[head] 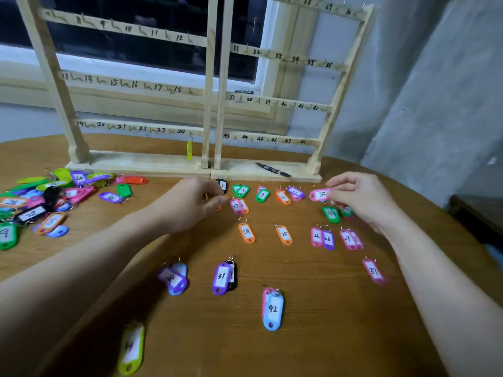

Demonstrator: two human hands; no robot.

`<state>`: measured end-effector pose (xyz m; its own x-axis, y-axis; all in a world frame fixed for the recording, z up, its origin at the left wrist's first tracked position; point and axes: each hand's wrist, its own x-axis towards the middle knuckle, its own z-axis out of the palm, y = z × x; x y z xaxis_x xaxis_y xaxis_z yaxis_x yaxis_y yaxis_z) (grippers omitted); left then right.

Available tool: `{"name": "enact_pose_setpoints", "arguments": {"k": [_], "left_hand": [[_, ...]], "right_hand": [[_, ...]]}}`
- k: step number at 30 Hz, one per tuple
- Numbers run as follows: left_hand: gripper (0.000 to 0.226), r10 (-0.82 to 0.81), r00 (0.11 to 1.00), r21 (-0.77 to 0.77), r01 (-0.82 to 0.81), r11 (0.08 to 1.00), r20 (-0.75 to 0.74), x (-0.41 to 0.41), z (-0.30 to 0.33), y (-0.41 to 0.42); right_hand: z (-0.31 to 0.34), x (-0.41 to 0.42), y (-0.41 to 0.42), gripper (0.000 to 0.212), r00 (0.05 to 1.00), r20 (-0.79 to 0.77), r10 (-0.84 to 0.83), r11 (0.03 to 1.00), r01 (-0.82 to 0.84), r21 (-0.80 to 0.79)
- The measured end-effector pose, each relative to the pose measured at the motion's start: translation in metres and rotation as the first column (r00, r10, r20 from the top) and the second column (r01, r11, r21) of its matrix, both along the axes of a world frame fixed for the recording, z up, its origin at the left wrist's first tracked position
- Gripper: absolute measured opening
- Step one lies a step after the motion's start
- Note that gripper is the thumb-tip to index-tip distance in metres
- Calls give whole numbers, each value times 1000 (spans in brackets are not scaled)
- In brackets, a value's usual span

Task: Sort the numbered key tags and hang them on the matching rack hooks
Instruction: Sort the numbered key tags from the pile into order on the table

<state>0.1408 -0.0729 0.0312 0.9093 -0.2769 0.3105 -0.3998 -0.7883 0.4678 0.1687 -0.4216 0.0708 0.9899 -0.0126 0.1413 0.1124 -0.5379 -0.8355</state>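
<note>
Sorting is well underway, hanging barely begun — just one yellow tag (189, 149) dangles under hook 24 on the wooden rack (209, 104). The right hand (359, 197) pinches a pink tag (320, 194), seemingly marked 16, above the table (313, 336). The left hand (190, 205) curls near tag 12 (237, 206); its grip I cannot tell. Rows read 2, 3, 24, 25, 31, 42 — an unsorted pile (49, 200) waits at left.

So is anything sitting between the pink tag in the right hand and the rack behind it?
Nothing visible blocks it. The right hand pinches the pink tag just in front of the rack; only a pen lies on the rack's base, below the hooks.
</note>
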Motion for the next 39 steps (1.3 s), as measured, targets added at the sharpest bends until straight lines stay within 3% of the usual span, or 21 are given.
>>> {"name": "enact_pose_setpoints", "arguments": {"k": [11, 19, 27, 33, 39], "left_hand": [[14, -254, 966, 113, 247, 962, 51, 18, 14, -85], [15, -264, 964, 159, 256, 953, 26, 32, 16, -101], [8, -157, 987, 153, 162, 975, -46, 31, 13, -53], [4, 23, 998, 151, -13, 988, -67, 13, 12, 16], [12, 370, 928, -1, -370, 929, -40, -21, 2, 124]], "right_hand": [[2, -1, -71, 20, 995, 40, -87, 970, 94, -224], [-6, 19, -35, 7, 994, 5, 106, 943, -98, -318], [-25, 35, -5, 9, 984, -28, 176, 909, -174, -379], [-22, 35, 7, 7, 987, -10, 160, 879, -147, -453], [-10, 33, 69, 9, 961, 82, 266, 922, -228, -312]]}}
